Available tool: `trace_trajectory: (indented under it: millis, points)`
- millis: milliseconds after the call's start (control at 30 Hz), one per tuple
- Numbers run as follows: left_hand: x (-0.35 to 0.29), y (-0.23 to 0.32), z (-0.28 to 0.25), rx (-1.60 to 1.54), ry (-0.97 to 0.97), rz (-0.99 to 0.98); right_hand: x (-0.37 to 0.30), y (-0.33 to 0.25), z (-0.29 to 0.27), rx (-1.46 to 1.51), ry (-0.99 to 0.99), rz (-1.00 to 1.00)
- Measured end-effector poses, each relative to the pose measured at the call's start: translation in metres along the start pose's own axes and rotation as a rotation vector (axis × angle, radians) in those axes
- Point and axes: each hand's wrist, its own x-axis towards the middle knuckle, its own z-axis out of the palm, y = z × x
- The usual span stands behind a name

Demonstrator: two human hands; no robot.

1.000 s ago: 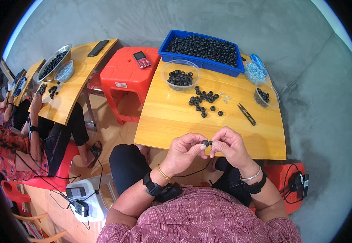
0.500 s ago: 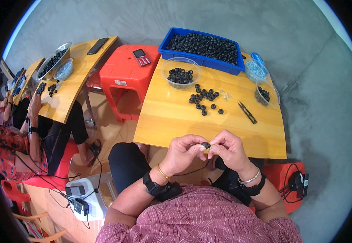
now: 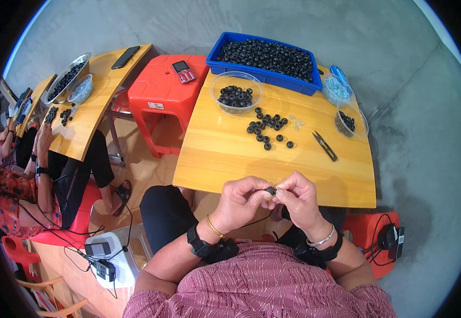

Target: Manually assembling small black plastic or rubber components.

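Observation:
My left hand pinches a small round black rubber part between thumb and fingers, just over the table's near edge. My right hand meets it from the other side, its fingertips closed against the same part; anything else between them is too small to make out. Beyond my hands a loose group of black rubber parts lies on the yellow table. Small clear pieces lie beside that group. To their right rests a pair of black thread snips.
A blue tray heaped with black parts stands at the back. Clear bowls hold black parts; a tub holds pale blue pieces. A red stool bears a phone. A co-worker sits at another table leftward.
Both hands keep pinching the black rubber part near the same place, with only slight finger movement. The view has shifted a little.

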Motion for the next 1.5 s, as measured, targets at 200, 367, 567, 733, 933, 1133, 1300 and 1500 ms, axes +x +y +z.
trace_trajectory:
  millis: [200,367,567,733,933,1133,1300,1500]
  points:
    - [0.003,-0.002,-0.005,-0.17,-0.05,-0.106,0.003,-0.01,-0.007,-0.047,-0.093,0.062]
    - [0.004,-0.001,-0.001,-0.297,-0.062,-0.184,-0.001,-0.008,-0.004,0.036,-0.034,0.04]
    - [0.001,-0.004,0.001,-0.227,-0.018,-0.095,-0.005,-0.005,0.0,0.098,0.015,0.038]
    - [-0.001,-0.003,-0.001,-0.171,-0.051,-0.097,-0.008,-0.003,0.001,0.075,0.013,0.019]
    - [-0.001,-0.003,-0.004,-0.156,-0.073,-0.145,-0.01,-0.004,0.0,-0.164,-0.027,-0.062]
    - [0.002,0.0,-0.009,-0.155,-0.117,-0.27,-0.009,-0.001,-0.005,-0.324,-0.093,-0.108]
    - [0.005,-0.007,-0.008,-0.214,-0.074,-0.324,-0.001,-0.002,-0.008,-0.207,-0.083,0.021]
    - [0.006,-0.008,-0.008,-0.606,-0.038,-0.457,0.0,-0.002,-0.008,-0.211,-0.064,-0.034]
